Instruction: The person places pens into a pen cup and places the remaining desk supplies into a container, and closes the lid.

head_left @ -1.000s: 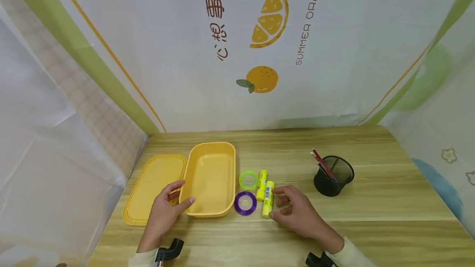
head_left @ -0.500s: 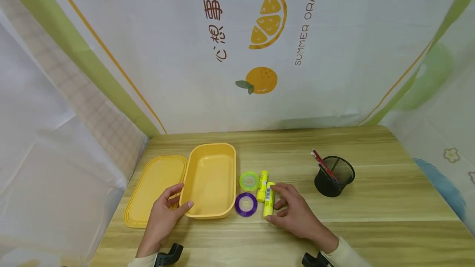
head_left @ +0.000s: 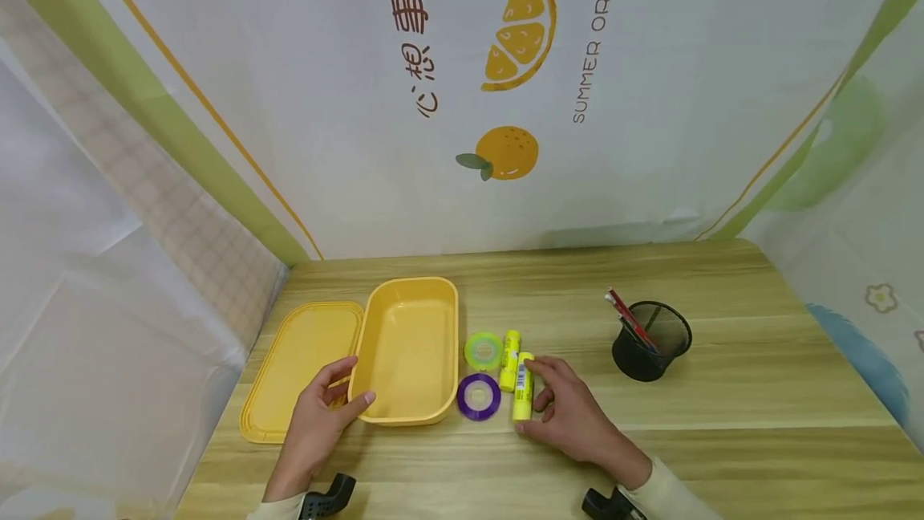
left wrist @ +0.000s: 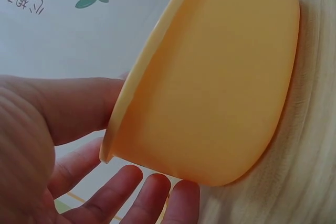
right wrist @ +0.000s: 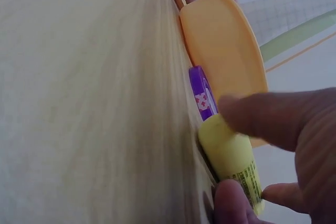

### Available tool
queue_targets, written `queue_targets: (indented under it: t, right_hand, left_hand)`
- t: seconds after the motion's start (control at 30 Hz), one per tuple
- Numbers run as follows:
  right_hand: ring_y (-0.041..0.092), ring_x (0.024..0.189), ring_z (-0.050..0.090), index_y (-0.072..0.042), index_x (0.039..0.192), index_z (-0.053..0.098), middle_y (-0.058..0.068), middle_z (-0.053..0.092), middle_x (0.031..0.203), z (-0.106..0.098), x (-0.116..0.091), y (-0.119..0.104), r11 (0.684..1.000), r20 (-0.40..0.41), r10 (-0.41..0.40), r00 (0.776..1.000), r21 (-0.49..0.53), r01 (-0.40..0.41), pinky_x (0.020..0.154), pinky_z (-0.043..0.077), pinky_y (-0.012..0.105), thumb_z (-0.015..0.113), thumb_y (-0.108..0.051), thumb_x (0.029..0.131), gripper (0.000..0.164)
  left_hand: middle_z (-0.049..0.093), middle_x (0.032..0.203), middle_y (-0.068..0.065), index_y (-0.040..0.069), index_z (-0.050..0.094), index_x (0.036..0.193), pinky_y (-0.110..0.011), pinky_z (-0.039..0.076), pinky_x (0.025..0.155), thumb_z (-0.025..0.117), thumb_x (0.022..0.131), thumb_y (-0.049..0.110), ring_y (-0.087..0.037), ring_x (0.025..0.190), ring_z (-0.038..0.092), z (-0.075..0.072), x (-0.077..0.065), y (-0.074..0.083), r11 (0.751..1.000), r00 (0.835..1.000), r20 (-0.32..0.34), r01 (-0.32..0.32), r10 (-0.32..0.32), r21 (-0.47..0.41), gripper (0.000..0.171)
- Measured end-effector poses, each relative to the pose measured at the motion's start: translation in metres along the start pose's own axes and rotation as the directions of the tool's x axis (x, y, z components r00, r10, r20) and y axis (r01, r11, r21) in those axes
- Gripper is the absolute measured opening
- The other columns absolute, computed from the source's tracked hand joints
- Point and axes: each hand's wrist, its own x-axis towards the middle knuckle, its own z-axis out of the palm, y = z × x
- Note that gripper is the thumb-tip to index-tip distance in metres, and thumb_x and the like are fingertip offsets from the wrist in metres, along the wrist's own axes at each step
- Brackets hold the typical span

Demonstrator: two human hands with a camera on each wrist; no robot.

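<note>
My left hand (head_left: 318,416) holds the near left corner of an open yellow plastic box (head_left: 407,351), thumb over the rim and fingers against its outer wall. In the left wrist view, the thumb lies at the rim and the fingertips touch the side. My right hand (head_left: 573,416) pinches a yellow glue stick (head_left: 523,392) lying on the table, with fingers at its far end and thumb at its near end. A second glue stick (head_left: 509,361) lies beside it. Left of them are a green tape roll (head_left: 484,339) and a purple tape roll (head_left: 494,397).
A yellow lid (head_left: 277,379) lies flat left of the box, partly behind my left hand. A black mesh pen holder (head_left: 638,361) with a red pencil (head_left: 630,315) and other dark items stands at the right. Printed cloth (head_left: 613,183) hangs behind the wooden table (head_left: 765,392).
My right hand has moved slightly left and its fingers have come onto the nearer glue stick, which has turned a little. The left hand stays at the box.
</note>
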Motion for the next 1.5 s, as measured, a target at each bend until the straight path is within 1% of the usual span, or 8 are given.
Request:
queue_targets:
  t: [0.27, 0.43, 0.53, 0.63, 0.93, 1.13, 1.3, 1.5]
  right_hand:
    - [0.007, 0.080, 0.059, -0.005, 0.151, 0.056, 0.020, 0.050, 0.151, -0.001, -0.001, -0.004, 0.998, -0.008, -0.033, 0.999, -0.046, 0.033, 0.062, 0.051, 0.021, 0.084, -0.005, 0.081, 0.076]
    - [0.006, 0.077, 0.058, -0.007, 0.146, 0.062, 0.018, 0.052, 0.151, 0.002, -0.001, -0.004, 0.998, -0.042, -0.024, 0.999, -0.065, 0.021, 0.062, 0.050, 0.021, 0.092, -0.018, 0.081, 0.073]
    - [0.005, 0.074, 0.057, -0.008, 0.142, 0.065, 0.016, 0.056, 0.147, 0.004, 0.000, -0.004, 0.997, -0.068, -0.018, 0.997, -0.071, 0.014, 0.063, 0.050, 0.021, 0.095, -0.023, 0.079, 0.071]
    - [0.004, 0.072, 0.056, -0.009, 0.140, 0.065, 0.014, 0.060, 0.141, 0.006, 0.000, -0.004, 0.997, -0.090, -0.021, 0.996, -0.082, 0.014, 0.062, 0.049, 0.021, 0.094, -0.018, 0.079, 0.068]
    - [0.003, 0.068, 0.052, -0.013, 0.140, 0.067, 0.000, 0.065, 0.111, -0.001, -0.003, -0.008, 0.992, -0.133, 0.024, 0.991, -0.118, -0.040, 0.061, 0.045, 0.022, 0.080, -0.005, 0.080, 0.062]
    - [0.007, 0.071, 0.051, -0.020, 0.136, 0.071, 0.002, 0.067, 0.119, -0.006, -0.004, -0.013, 0.993, -0.145, 0.071, 0.987, -0.081, -0.084, 0.061, 0.042, 0.023, 0.074, -0.002, 0.082, 0.057]
    - [0.009, 0.072, 0.052, -0.025, 0.134, 0.072, 0.001, 0.069, 0.117, -0.009, -0.004, -0.011, 0.992, -0.152, 0.108, 0.982, -0.052, -0.117, 0.060, 0.041, 0.023, 0.072, -0.004, 0.086, 0.053]
    - [0.009, 0.084, 0.060, -0.028, 0.131, 0.076, 0.002, 0.075, 0.123, -0.013, -0.002, -0.006, 0.987, -0.183, 0.152, 0.971, -0.021, -0.159, 0.065, 0.047, 0.022, 0.070, -0.005, 0.090, 0.048]
  left_hand:
    - [0.050, 0.157, -0.014, 0.014, 0.054, 0.152, -0.013, 0.047, 0.093, 0.083, 0.093, 0.017, -0.036, 0.137, 0.054, 0.000, 0.000, 0.000, 1.000, 1.000, -0.001, -0.015, 0.015, -0.025, 0.066]
    - [0.050, 0.157, -0.014, 0.014, 0.053, 0.152, -0.015, 0.049, 0.091, 0.083, 0.093, 0.018, -0.037, 0.137, 0.054, 0.000, 0.000, 0.000, 1.000, 1.000, 0.007, -0.014, 0.015, -0.027, 0.066]
    - [0.049, 0.157, -0.015, 0.015, 0.053, 0.152, -0.016, 0.050, 0.090, 0.083, 0.094, 0.019, -0.037, 0.137, 0.055, -0.001, 0.000, 0.000, 1.000, 1.000, 0.011, -0.008, 0.009, -0.026, 0.066]
    - [0.049, 0.158, -0.015, 0.016, 0.053, 0.153, -0.015, 0.050, 0.090, 0.082, 0.095, 0.018, -0.037, 0.138, 0.054, -0.002, -0.002, -0.001, 1.000, 1.000, 0.019, 0.001, -0.001, -0.028, 0.065]
    - [0.049, 0.156, -0.012, 0.017, 0.052, 0.154, -0.015, 0.052, 0.091, 0.079, 0.097, 0.018, -0.033, 0.138, 0.052, -0.007, -0.003, -0.002, 0.998, 0.999, 0.053, 0.006, -0.003, -0.059, 0.063]
    - [0.047, 0.156, -0.013, 0.017, 0.049, 0.156, -0.012, 0.048, 0.095, 0.080, 0.097, 0.019, -0.034, 0.141, 0.050, -0.011, -0.004, -0.003, 0.997, 0.996, 0.088, 0.003, 0.003, -0.073, 0.067]
    - [0.045, 0.157, -0.015, 0.018, 0.047, 0.157, -0.014, 0.049, 0.094, 0.079, 0.096, 0.017, -0.036, 0.140, 0.049, -0.013, -0.003, -0.004, 0.996, 0.993, 0.115, 0.002, 0.008, -0.092, 0.069]
    - [0.042, 0.158, -0.016, 0.018, 0.044, 0.159, -0.012, 0.048, 0.094, 0.077, 0.098, 0.015, -0.035, 0.138, 0.049, -0.013, -0.003, -0.008, 0.994, 0.990, 0.137, 0.002, 0.014, -0.112, 0.070]
